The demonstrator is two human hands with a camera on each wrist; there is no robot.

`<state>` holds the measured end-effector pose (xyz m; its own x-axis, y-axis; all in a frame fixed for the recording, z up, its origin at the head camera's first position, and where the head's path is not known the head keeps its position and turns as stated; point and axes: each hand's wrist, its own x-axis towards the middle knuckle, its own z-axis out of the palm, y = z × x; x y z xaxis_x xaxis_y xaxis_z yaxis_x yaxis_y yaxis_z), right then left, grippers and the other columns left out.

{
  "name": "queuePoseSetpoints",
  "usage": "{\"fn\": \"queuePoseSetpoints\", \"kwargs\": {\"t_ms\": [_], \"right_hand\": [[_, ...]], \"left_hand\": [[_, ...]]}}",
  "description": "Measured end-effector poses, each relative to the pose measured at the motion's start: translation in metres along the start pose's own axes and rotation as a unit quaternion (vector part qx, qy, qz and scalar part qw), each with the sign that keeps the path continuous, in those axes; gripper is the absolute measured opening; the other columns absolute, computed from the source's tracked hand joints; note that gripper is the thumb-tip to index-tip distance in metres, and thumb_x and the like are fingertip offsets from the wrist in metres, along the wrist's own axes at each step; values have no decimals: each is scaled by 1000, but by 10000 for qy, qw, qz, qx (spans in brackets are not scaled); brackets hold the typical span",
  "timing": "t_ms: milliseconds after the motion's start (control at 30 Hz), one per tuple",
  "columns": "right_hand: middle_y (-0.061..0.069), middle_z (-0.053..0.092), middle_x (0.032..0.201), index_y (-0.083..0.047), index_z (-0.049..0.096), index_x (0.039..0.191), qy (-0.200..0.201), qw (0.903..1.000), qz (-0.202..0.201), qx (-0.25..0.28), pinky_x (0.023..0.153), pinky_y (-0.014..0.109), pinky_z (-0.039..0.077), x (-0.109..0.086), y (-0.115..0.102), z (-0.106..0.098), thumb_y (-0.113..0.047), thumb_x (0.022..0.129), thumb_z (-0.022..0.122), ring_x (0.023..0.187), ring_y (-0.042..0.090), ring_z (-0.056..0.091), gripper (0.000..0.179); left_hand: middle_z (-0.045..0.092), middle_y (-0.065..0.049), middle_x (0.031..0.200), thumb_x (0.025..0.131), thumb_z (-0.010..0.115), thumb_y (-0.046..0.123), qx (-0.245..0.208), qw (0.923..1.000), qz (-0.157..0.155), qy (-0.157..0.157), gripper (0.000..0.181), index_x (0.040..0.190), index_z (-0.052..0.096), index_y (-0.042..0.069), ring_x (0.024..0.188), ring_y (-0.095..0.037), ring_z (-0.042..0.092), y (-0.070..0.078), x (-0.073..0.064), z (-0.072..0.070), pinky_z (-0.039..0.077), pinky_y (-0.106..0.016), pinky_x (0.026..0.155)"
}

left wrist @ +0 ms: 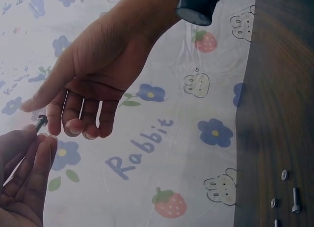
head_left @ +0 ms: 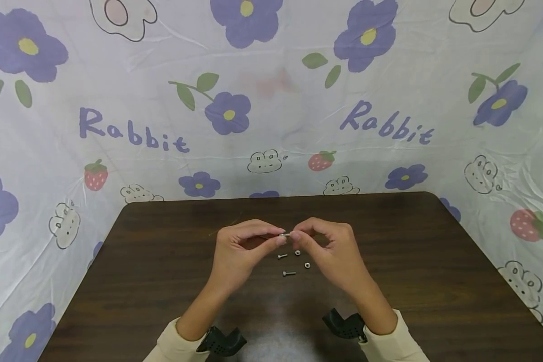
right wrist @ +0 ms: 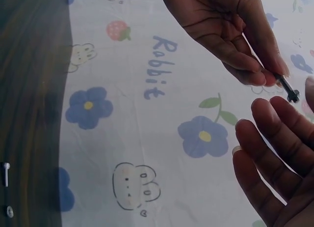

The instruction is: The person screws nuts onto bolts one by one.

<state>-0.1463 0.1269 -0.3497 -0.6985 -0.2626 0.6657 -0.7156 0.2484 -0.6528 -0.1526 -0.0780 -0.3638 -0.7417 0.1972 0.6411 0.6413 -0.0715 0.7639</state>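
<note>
Above the table, my left hand [head_left: 240,249] pinches a small metal bolt [head_left: 284,235] between thumb and fingers. Its shaft juts toward the right hand, and a thicker piece sits at the free end [right wrist: 293,96]; whether that is a nut or the head I cannot tell. My right hand [head_left: 332,249] is held close by, with its thumb and forefinger on either side of that end. In both wrist views a gap shows between the right fingertips and the bolt [left wrist: 41,122]. The right hand's other fingers are loosely bent.
Below the hands, two loose bolts [head_left: 289,273] and two nuts [head_left: 307,265] lie on the dark wooden table [head_left: 163,291]. A patterned cloth [head_left: 271,100] hangs behind the table's far edge. Dark wrist mounts [head_left: 221,342] sit on both forearms.
</note>
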Motion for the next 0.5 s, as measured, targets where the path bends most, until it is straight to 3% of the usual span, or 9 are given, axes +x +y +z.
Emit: {"fn": "queuePoseSetpoints", "kwargs": {"t_ms": [133, 233, 500], "right_hand": [[-5, 75, 89, -12, 74, 106, -49, 10000, -19, -71, 69, 28, 60, 2, -1, -4, -2, 85, 81, 76, 11, 71, 24], [-2, 76, 95, -10, 74, 111, -8, 9995, -249, -175, 71, 28, 60, 2, -1, -5, 0, 80, 85, 81, 11, 72, 35], [1, 76, 93, -8, 77, 102, 38, 9981, -608, 1, 70, 29, 61, 3, -1, -5, 6, 81, 82, 79, 13, 72, 26]], "left_hand": [[75, -6, 91, 86, 80, 1, 91, 9999, -22, 61, 13, 98, 80, 4, 79, -20, 71, 0, 0, -1, 62, -34, 68], [75, -6, 91, 86, 80, 0, 75, 9999, -23, 75, 12, 98, 80, 3, 79, -19, 71, 0, 1, -1, 62, -34, 68], [75, -7, 92, 86, 80, 0, 6, 10000, -64, 45, 12, 98, 80, 3, 81, -21, 72, 0, 1, -1, 62, -34, 69]]}}
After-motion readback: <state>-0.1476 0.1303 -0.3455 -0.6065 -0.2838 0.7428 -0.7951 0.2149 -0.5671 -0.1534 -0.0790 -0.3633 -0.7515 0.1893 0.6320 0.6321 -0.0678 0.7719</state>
